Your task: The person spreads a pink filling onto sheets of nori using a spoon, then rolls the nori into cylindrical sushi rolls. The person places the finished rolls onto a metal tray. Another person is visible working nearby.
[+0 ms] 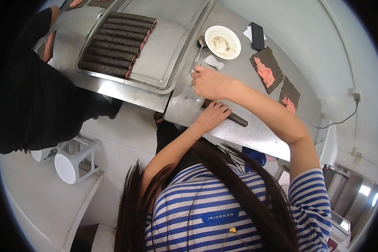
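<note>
A dark seaweed roll (238, 119) lies near the front edge of the metal table, and my left hand (216, 116) holds it down, fingers curved over its middle. Just beyond, my right hand (211, 82) hovers with its fingers closed; what they pinch, if anything, is hidden. Close to its fingertips is a metal spoon (198, 52). Past it stands a white bowl (223, 42) of cloudy liquid with bits at the bottom, a crumpled white tissue (213, 62) beside it. To the right, two seaweed sheets (260, 56) carry pink paste (264, 72).
A metal tray (169, 85) on the left holds several finished seaweed rolls (118, 42) in a row. A black phone (258, 36) lies at the back right by the wall. Another person in black (38, 101) stands at left, near a white plastic stool (71, 164).
</note>
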A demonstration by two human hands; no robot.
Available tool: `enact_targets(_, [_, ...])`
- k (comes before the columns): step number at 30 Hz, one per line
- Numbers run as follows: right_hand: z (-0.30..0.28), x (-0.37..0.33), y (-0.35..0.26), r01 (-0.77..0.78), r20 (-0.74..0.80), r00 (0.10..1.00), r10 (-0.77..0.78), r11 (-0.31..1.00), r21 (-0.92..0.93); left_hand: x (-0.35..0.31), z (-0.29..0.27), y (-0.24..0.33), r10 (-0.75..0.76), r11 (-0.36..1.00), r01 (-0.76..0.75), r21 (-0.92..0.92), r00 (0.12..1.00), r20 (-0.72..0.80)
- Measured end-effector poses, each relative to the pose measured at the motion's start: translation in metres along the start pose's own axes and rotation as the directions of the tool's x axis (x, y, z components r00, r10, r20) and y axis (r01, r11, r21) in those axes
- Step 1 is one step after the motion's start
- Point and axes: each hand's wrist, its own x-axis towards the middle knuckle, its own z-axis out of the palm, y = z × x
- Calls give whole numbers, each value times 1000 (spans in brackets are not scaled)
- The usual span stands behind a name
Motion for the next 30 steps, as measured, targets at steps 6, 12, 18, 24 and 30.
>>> enact_targets(6, [9, -87, 27, -241, -288, 830, 478, 772, 588, 1, -14, 6, 72, 997, -70, 28, 996, -51])
enact_targets(12, [173, -202, -15, -168, 99, 61, 993, -87, 982, -30, -67, 0, -77, 997, 79, 23, 995, -68])
enact_targets(18, [270, -249, -56, -109, 312, -374, 874, -375, 921, -31, -101, -19, -163, 980, 167, 107, 986, -42])
enact_targets(24, [269, -248, -64, -523, 159, -378, 912, -352, 777, -3, -94, -18, -93, 983, 70, 169, 987, 133])
enact_targets(30, [190, -199, -77, -471, -138, -182, 974, 37, 882, 14, -82, -16, -91, 981, 45, 191, 966, 243])
